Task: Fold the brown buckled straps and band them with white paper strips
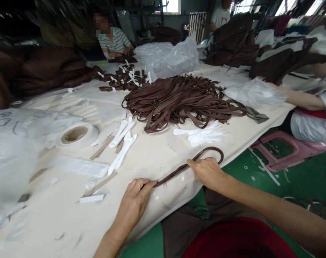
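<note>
A long brown strap (176,172) is stretched low over the table's front edge, doubled, with a loop at its right end. My left hand (137,195) is closed on its left end. Further along, my right hand (208,172) grips the strap just before the loop, which curves out beyond the fingers. Behind my hands lies a large pile of brown straps (179,100) with small metal clips. White plastic pieces (205,134) sit between that pile and my right hand. More white toothed pieces (122,152) rest to the left, near a white tape roll (77,136).
Clear plastic bags cover the left side and the back centre (168,59). A person in a striped shirt (116,43) works at the far side. Another person's arm (302,96) reaches in from the right, above a pink stool (294,148).
</note>
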Demonstrator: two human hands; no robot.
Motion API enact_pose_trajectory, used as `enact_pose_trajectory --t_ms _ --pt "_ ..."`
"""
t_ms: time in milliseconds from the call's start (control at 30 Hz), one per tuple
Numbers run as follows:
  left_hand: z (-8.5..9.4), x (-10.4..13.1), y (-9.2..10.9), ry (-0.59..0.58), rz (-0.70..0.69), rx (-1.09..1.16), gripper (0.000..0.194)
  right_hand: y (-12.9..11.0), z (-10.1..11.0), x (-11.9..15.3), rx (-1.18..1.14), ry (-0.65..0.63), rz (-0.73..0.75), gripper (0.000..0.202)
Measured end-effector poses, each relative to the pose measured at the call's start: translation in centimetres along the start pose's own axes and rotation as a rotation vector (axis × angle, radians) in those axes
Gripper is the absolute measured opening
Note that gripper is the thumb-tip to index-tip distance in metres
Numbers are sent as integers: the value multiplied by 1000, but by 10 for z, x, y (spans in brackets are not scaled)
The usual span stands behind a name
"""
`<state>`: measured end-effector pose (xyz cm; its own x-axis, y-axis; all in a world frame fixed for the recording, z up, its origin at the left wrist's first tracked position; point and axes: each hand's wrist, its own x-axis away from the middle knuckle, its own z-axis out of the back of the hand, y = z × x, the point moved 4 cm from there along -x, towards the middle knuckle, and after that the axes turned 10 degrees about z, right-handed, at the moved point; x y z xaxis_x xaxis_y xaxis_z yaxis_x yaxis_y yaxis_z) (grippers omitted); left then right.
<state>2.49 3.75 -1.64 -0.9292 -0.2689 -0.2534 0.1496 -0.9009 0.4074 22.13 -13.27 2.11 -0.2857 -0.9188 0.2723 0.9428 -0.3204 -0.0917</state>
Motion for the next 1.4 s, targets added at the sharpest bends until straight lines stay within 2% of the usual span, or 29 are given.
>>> enact_pose_trajectory --t_ms 100,233,300,367,467,567,633,733,800,900,967,1067,1133,1300,1400 --pt "1 1 2 -4 -8 -3 29 -5 0 5 -50 82 -107 24" --pt "0 1 4 -16 -17 -15 29 -8 -5 8 -79 186 -212 41" --pt "0 1 5 -23 -22 -24 30 -10 -5 7 -70 219 -220 40" --pt "0 1 6 -25 -21 -34 30 -13 -4 2 -54 230 -153 29" --pt "-1 2 6 -26 -13 -52 31 -18 -1 -10 -58 230 54 24" --pt "-1 4 8 -27 -24 -66 33 -15 1 -21 -188 231 154 19" --pt "-1 5 9 -28 -32 -72 36 -9 2 -26 -311 256 78 18" --pt "0 5 11 -31 -29 -83 36 1 1 -25 -356 311 -194 32" --pt "0 5 13 -32 -26 -96 35 1 -1 -23 -308 276 -338 47" --pt "-1 5 14 -32 -36 -117 35 -10 -2 -29 -264 175 -376 65" --pt "-2 6 14 -42 -44 -128 34 -19 -2 -38 -258 164 -353 64" --pt "-2 6 13 -64 -37 -141 33 -31 -3 -52 -245 186 -273 43" --pt "-2 6 13 -66 -21 -148 31 -37 -5 -57 -209 196 -141 28" --pt "-3 4 14 -15 37 -140 26 -41 -13 -47 -183 180 301 31" --pt "-2 1 16 42 54 -168 22 -35 -14 -38 -222 164 474 32"
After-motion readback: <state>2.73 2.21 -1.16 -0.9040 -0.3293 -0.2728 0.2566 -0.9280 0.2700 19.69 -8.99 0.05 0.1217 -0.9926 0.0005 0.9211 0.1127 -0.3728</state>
